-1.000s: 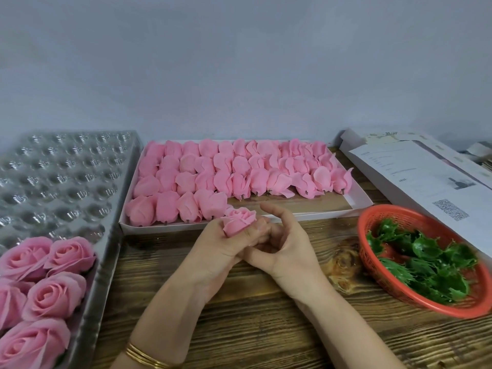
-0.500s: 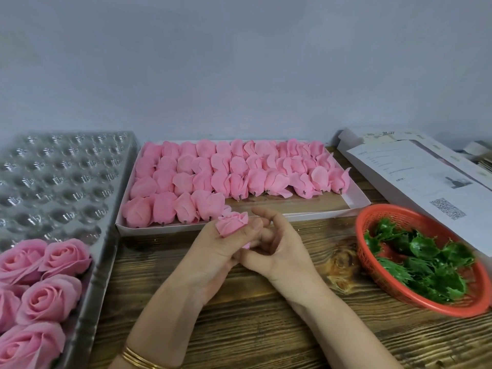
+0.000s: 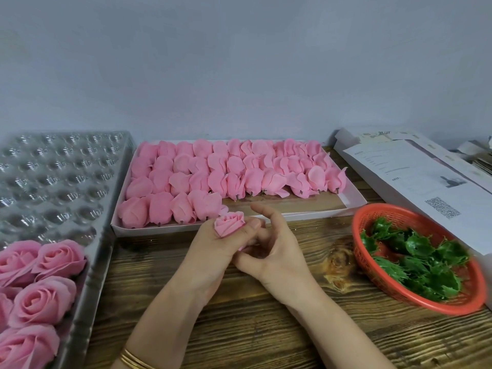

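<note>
The bud (image 3: 229, 224) is held just above the table (image 3: 266, 328), straight ahead of the person, at the top of the left hand (image 3: 210, 251), whose thumb and fingers are curled and clamped round its lower half. The right hand (image 3: 277, 259) comes in from four o'clock. Its index finger arches free, and its thumb and other fingers tuck in under the bud, but whether they pinch the base is hidden. The bud looks very light, soft and easily creased, so it is probably best gripped low on the firmer base, with the petals only nudged by fingertips. From the hands, the box (image 3: 170, 231) holding more of them lies at twelve o'clock, the tray (image 3: 95, 275) of opened roses (image 3: 50, 302) at nine, and the basket (image 3: 355, 230) of leaves (image 3: 415, 259) at three.
</note>
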### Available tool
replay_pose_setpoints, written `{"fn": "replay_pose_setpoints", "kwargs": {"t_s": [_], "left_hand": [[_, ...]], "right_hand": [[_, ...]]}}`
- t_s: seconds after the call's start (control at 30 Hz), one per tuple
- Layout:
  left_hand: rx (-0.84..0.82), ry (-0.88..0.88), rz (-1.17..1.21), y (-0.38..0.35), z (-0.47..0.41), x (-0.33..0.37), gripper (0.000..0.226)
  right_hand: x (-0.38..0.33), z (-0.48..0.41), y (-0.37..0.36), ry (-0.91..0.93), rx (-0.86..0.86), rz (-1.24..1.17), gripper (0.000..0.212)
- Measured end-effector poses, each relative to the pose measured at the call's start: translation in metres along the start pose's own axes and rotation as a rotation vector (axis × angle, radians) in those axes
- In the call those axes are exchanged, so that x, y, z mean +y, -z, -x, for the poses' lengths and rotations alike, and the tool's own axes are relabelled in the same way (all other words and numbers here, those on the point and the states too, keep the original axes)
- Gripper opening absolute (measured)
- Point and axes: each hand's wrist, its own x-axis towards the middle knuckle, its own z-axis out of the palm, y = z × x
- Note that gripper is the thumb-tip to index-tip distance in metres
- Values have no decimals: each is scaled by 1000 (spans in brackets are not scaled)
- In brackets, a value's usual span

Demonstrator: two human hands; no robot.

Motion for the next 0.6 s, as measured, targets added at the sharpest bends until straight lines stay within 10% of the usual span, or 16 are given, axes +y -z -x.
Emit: {"fn": "replay_pose_setpoints", "kwargs": {"t_s": [0.33, 0.6], "left_hand": [[41, -220, -350, -4, -3, 0, 13], [26, -249, -476, -6, -2, -8, 29]], "right_hand": [[-9, 2, 6, -75, 134, -183, 26], [-4, -3, 6, -134, 174, -208, 42]]}}
